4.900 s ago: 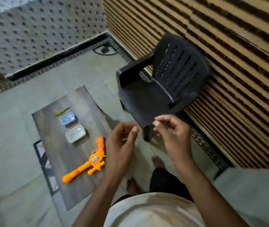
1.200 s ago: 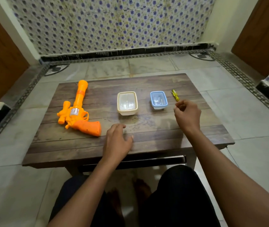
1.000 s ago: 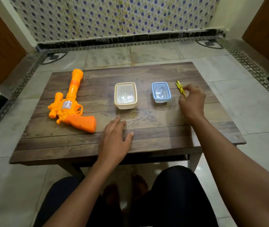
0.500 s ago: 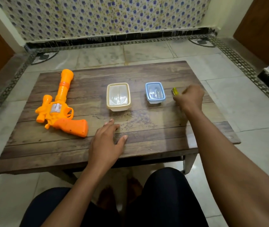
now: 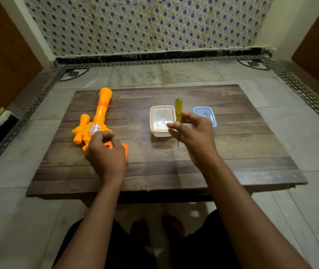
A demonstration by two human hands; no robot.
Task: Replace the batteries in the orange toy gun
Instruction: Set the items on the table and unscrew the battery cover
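The wooden plank table [image 5: 232, 152] carries the orange toy gun [image 5: 98, 121] at my left, long axis running away from me, barrel far. My left hand [image 5: 106, 154] curls over its grip; whether it is clamped, I cannot tell. My right hand [image 5: 191, 136] pinches the screwdriver [image 5: 178, 111], translucent yellow handle up, slim shaft down, near the cream tub [image 5: 162, 121]. The gun lies left of the tool.

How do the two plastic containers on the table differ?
The cream container is larger and nearer the table's middle; the blue container is smaller and sits to its right. The cream one shows almost whole, while the right hand, holding the screwdriver, hides part of the blue one. Both are rectangular, round-cornered and upright.
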